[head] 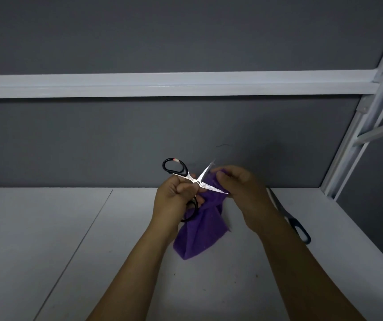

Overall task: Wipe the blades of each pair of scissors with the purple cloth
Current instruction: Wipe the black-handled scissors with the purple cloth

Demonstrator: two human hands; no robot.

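A dark grey wall (186, 38) fills the back of the space, matte and dimly lit. A white horizontal rail (162, 85) runs across it and catches a thin line of glare. At the right it joins a slanting white metal post (359, 135) with a small bracket (363, 108), and a thinner brace (380, 132) branches off. Below is a white tabletop (47, 239) with a dark seam (75, 246) running down it and a few small specks
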